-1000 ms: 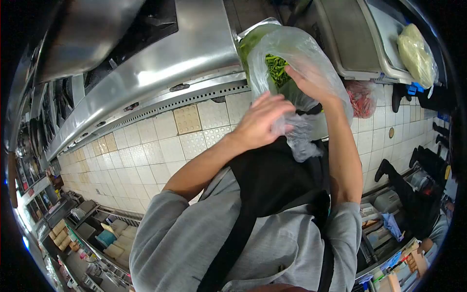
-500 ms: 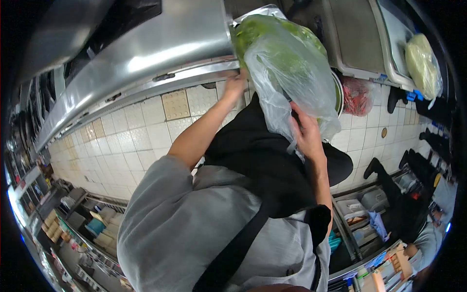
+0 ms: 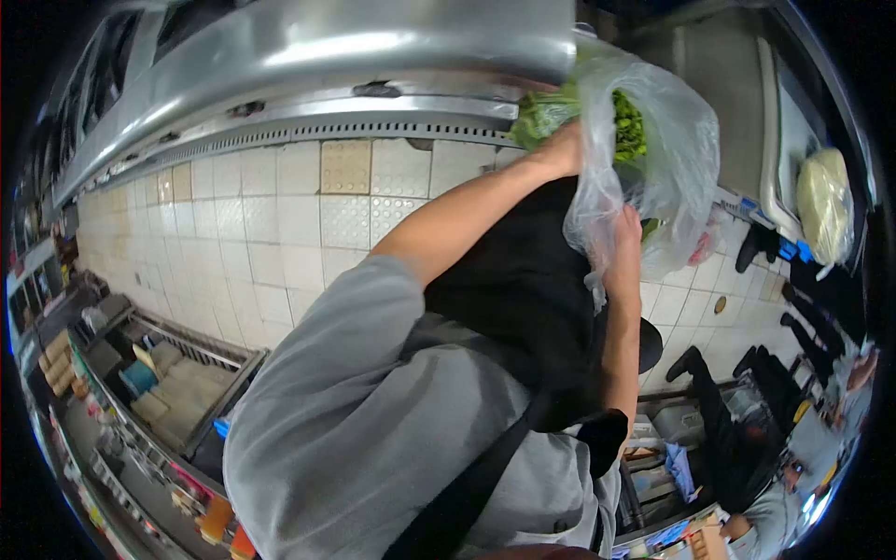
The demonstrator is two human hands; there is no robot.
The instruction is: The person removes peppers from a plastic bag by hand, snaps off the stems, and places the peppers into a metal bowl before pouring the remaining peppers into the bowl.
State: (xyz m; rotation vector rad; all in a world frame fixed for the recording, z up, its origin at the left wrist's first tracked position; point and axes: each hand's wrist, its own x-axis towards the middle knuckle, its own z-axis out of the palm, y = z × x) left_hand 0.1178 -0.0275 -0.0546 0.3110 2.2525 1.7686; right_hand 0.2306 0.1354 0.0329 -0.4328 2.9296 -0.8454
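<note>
A clear plastic bag [image 3: 681, 121] with leafy green vegetables [image 3: 629, 131] in it hangs open in front of me, beside the steel counter. My right hand [image 3: 623, 241] is closed on the near edge of the bag, its fingers partly behind the film. My left hand [image 3: 564, 149] is at the bag's left side, touching the greens; its fingers are hidden behind plastic and leaves. More pale green leaves [image 3: 537, 117] bulge out left of the bag, against the counter edge.
A rounded steel counter [image 3: 373, 47] runs along the front left above a tiled floor [image 3: 289, 215]. At right are a bag of pale yellow food [image 3: 823, 205] and a reddish bag [image 3: 707, 241], partly hidden. People in dark trousers [image 3: 714, 401] stand at lower right.
The bag and both hands have shifted right in view. The bag's mouth now gapes wider, showing the greens inside. My left hand has moved from the counter edge to the bag.
</note>
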